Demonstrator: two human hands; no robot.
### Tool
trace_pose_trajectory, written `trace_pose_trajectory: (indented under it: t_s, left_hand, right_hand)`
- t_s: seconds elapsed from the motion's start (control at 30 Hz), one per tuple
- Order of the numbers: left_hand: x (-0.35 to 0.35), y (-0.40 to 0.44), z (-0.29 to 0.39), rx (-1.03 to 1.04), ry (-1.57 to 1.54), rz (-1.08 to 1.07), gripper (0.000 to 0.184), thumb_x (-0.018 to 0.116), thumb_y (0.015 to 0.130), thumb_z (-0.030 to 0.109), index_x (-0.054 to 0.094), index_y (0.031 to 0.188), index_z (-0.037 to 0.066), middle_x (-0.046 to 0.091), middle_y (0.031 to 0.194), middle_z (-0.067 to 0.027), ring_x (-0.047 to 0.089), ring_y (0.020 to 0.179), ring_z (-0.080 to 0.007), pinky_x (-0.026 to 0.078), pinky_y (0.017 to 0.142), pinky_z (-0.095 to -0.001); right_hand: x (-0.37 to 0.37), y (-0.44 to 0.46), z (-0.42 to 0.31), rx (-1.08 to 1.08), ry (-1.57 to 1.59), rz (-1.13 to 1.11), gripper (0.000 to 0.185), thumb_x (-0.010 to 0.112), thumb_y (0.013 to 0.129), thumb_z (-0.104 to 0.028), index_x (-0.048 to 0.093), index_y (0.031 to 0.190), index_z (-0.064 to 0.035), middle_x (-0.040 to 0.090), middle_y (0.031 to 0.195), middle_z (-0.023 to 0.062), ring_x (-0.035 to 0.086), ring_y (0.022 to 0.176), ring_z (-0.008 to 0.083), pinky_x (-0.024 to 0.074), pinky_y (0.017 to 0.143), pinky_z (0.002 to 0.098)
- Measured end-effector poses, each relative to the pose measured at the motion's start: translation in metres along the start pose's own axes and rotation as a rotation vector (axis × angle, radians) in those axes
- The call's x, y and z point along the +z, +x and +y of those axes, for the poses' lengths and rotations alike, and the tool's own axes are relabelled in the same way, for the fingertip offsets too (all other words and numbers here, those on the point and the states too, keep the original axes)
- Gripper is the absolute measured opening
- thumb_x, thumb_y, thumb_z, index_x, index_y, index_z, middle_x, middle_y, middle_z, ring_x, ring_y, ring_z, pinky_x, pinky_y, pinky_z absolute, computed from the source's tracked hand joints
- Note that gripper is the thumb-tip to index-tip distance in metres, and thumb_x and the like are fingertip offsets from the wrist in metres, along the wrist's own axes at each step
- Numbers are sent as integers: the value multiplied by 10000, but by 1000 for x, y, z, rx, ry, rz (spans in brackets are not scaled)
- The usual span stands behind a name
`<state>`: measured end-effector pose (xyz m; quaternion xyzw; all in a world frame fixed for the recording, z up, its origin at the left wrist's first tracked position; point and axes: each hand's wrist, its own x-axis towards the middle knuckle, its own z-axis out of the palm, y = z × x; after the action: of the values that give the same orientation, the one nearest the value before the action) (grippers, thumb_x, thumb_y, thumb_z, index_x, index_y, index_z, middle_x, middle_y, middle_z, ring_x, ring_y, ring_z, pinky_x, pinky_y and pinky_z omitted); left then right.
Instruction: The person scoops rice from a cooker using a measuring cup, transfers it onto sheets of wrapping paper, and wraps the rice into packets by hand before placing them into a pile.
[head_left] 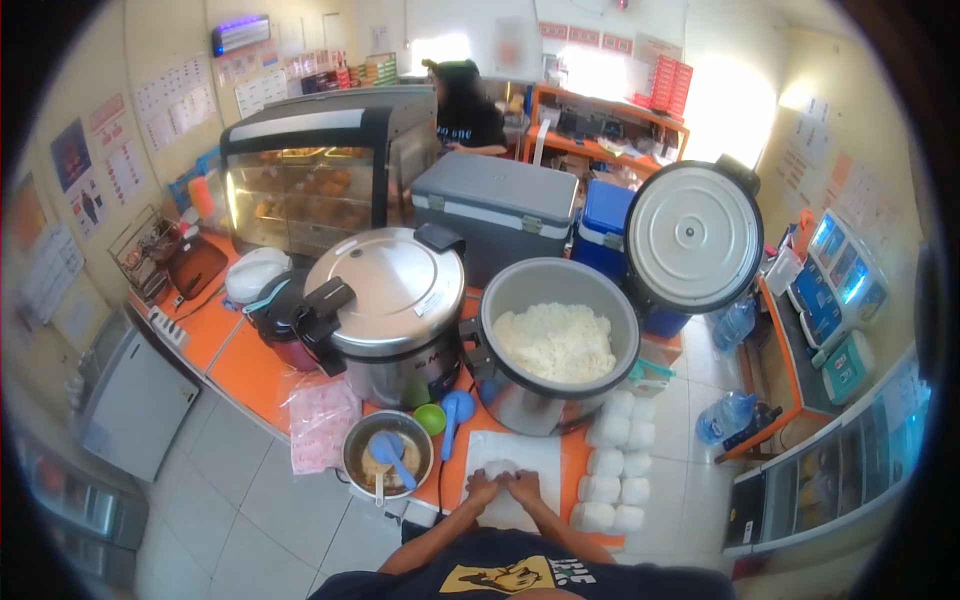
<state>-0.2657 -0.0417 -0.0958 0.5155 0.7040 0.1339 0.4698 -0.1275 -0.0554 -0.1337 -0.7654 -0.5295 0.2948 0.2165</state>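
Note:
My left hand [482, 489] and my right hand [522, 488] are close together, fingers curled in at the near side of a small whitish rice portion [497, 466]. It lies on a sheet of white paper [545, 450] on the orange table. Fine finger detail is too small to make out. To the right, white wrapped packs [604, 489] sit in rows. Beyond the paper an open rice cooker [492, 302] holds cooked rice [560, 345], its lid [692, 235] raised. Left of my hands are a blue scoop [457, 409], a green cup [430, 418] and a metal bowl [350, 462] with another blue scoop [396, 458].
A closed large rice cooker [390, 290] stands left, beside a pink-printed plastic bag [325, 425]. Behind are a glass food warmer [310, 190], a grey cooler [495, 195] and a blue cooler [600, 215]. A person [466, 110] stands at the back.

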Motion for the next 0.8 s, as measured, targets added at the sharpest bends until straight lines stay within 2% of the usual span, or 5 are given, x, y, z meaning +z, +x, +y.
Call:
trace_pose_trajectory:
  t_s: [0.1, 0.17, 0.3, 0.53, 0.8]
  left_hand:
    - [-3, 7, 3, 81, -198, -34, 792, 696, 883, 485, 457, 1403, -62, 548, 1328, -277, 528, 1256, -414, 435, 1067, -499]
    - [1, 14, -4, 29, -625, -171, 751, 684, 898, 476, 468, 1395, -45, 419, 1418, -298, 464, 1261, -386, 426, 1045, -443]
    - [9, 25, -1, 177, -509, 27, 592, 627, 969, 408, 533, 1311, -66, 538, 1299, -266, 613, 1028, -342, 492, 942, -416]
    - [-20, 9, 47, 174, -784, -65, 642, 594, 974, 465, 543, 1301, -86, 632, 1221, -259, 586, 1170, -346, 440, 1006, -411]
    - [-42, 7, 79, 240, -647, -34, 588, 570, 963, 495, 634, 1219, -30, 667, 1132, -153, 622, 1024, -245, 472, 883, -362]
  right_hand:
    - [-33, -17, -35, 104, 165, -48, 606, 681, 831, -497, 695, 917, 103, 678, 968, 323, 646, 927, 468, 508, 869, 488]
    - [-37, -19, -45, 96, 195, -7, 601, 689, 833, -485, 686, 943, 105, 677, 978, 325, 652, 892, 466, 516, 830, 490]
    - [-41, -21, -62, 4, 214, 165, 609, 672, 855, -474, 648, 1024, 110, 682, 978, 314, 671, 860, 468, 527, 805, 511]
    - [-57, -17, -103, 80, 229, 100, 638, 618, 896, -451, 558, 1167, 123, 664, 1055, 343, 661, 1020, 488, 523, 901, 515]
    - [-63, -19, -138, 152, 434, 309, 598, 615, 916, -369, 484, 1238, 117, 652, 1112, 345, 657, 1033, 491, 516, 908, 512]
